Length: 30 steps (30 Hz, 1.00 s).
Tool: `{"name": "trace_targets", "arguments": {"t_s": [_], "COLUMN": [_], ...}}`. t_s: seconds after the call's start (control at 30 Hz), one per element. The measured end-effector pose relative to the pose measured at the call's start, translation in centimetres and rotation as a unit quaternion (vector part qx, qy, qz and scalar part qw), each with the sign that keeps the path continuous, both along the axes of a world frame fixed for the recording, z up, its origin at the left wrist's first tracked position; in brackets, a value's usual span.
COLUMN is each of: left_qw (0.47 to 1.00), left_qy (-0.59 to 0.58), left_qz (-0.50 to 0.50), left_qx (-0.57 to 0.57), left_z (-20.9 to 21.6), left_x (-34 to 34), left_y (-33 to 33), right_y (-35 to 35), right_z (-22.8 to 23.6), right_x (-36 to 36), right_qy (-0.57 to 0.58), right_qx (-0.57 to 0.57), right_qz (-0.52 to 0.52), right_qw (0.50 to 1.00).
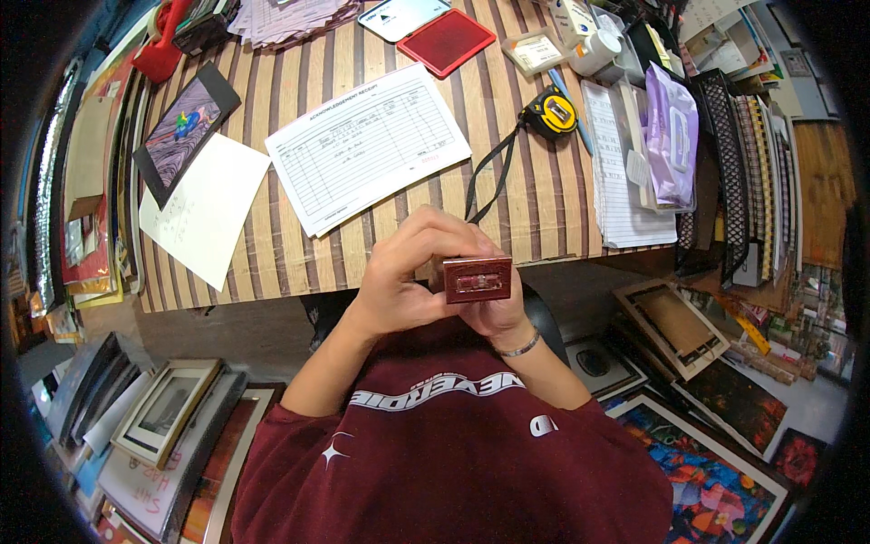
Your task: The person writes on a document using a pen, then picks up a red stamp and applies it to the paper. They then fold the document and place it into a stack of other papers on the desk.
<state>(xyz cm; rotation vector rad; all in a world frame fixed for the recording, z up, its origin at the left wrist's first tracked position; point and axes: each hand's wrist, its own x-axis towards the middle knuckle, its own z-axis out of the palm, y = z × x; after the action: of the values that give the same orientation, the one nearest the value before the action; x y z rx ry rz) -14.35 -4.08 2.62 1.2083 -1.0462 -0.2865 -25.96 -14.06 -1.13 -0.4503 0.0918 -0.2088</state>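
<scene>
Close in front of my chest I hold a small dark red rectangular rubber stamp (478, 280), one narrow face toward me with a pale inset in it. My left hand (408, 267) closes round its left side, fingers curled over the far side. From below and the right, my right hand (500, 315) grips it too, mostly hidden behind it. Beyond my hands, a filled-in receipt form (367, 150) lies tilted on the striped table (535, 208). Farther back, a red ink pad (446, 43) sits beside its pale lid (403, 16).
A yellow and black tape measure (551, 112) lies right of the form, its strap toward me. A blue pen (571, 111), lined paper (625, 222) and purple wipes pack (671, 136) are farther right. Cream paper (204, 213) and a dark card (186, 131) lie left. Picture frames (168, 412) lean below.
</scene>
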Motion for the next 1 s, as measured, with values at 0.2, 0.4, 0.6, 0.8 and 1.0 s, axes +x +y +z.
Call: {"name": "trace_targets", "arguments": {"t_s": [0.2, 0.4, 0.6, 0.8, 1.0], "left_qw": [1.0, 1.0, 1.0, 0.999, 0.998], "left_qy": [-0.021, 0.018, -0.015, -0.035, -0.057], "left_qz": [0.008, -0.023, -0.01, 0.008, 0.014], "left_qx": [0.015, -0.001, 0.013, 0.018, 0.022], "left_z": [0.3, 0.1, 0.1, 0.2, -0.1], "left_x": [0.1, 0.1, 0.5, 0.7, 0.7], "left_y": [-0.2, -0.3, -0.2, -0.2, -0.1], "right_y": [0.1, 0.0, 0.1, 0.2, 0.0], "right_z": [0.4, -0.7, -0.1, 0.1, 0.2], "right_x": [-0.1, -0.4, -0.2, -0.1, -0.2], "right_qy": [0.021, 0.048, 0.068, 0.039, 0.001], "right_qx": [0.001, -0.033, -0.018, -0.03, -0.037], "right_qz": [-0.015, -0.028, -0.036, -0.028, -0.01], "right_qw": [1.0, 0.998, 0.997, 0.998, 0.999]}}
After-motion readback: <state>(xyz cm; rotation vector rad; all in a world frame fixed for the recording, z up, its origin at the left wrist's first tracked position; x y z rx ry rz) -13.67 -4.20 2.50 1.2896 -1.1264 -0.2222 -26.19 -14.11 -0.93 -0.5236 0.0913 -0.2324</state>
